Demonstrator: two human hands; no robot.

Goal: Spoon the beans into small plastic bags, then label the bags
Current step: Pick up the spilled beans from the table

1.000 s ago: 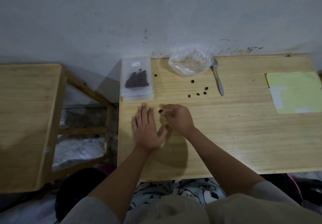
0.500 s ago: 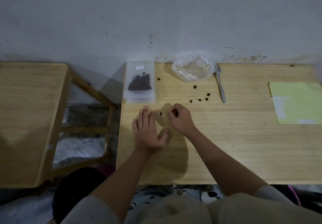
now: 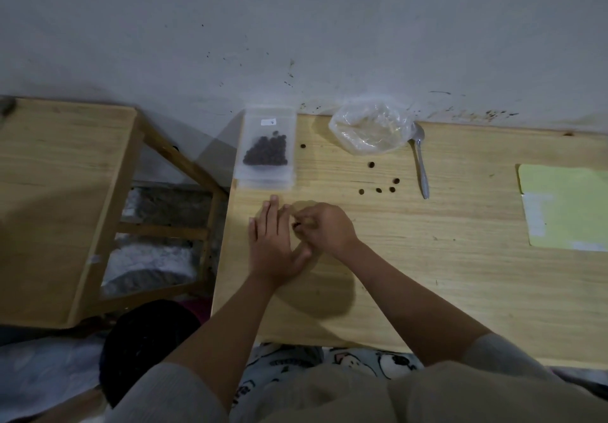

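My left hand (image 3: 273, 241) lies flat on the wooden table (image 3: 427, 274), fingers straight, pressing on a small clear bag (image 3: 304, 208) that is barely visible. My right hand (image 3: 327, 228) sits against it with curled fingers and pinches a dark bean (image 3: 296, 224) at the bag's edge. A stack of small filled bags (image 3: 266, 154), the top one bearing a white label (image 3: 268, 122), lies at the table's far left corner. Several loose beans (image 3: 378, 189) are scattered mid-table. A metal spoon (image 3: 421, 167) lies beside a crumpled large plastic bag (image 3: 370, 129).
A yellow-green sheet (image 3: 569, 199) with white label strips lies at the table's right edge. A second wooden table (image 3: 59, 192) stands to the left across a gap. The wall runs directly behind the table.
My right hand has drawn in against the left hand's fingers with the bean. The left hand stays flat in place. The camera view shifted slightly.
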